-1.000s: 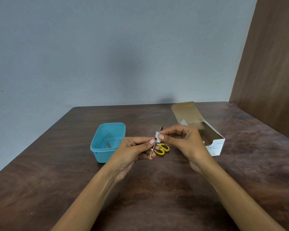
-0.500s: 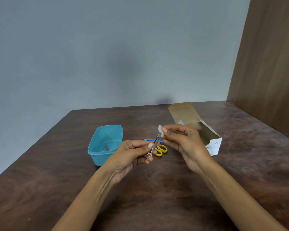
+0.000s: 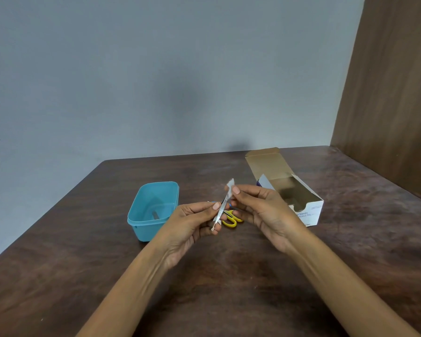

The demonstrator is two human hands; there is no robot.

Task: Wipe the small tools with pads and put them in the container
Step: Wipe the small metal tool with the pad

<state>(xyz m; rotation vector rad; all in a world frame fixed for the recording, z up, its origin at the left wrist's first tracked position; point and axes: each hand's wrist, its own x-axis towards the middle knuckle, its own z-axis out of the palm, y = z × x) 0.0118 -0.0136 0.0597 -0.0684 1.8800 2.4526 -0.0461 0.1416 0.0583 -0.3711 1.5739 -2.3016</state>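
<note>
A slim metal tool (image 3: 219, 211) is gripped at its lower end by the left hand (image 3: 192, 223), tilted up to the right above the desk (image 3: 229, 276). A white pad (image 3: 230, 187) is pinched around the tool's upper tip by the right hand (image 3: 260, 210). Compared with a second ago, the pad is seen higher along the tool, now at its tip rather than near the left thumb. The yellow scissors (image 3: 231, 218) are left on the desk behind the hands. A small grey item lies in the blue container (image 3: 153, 210), left of the hands. The open swab box (image 3: 292, 190) sits to the right.
</note>
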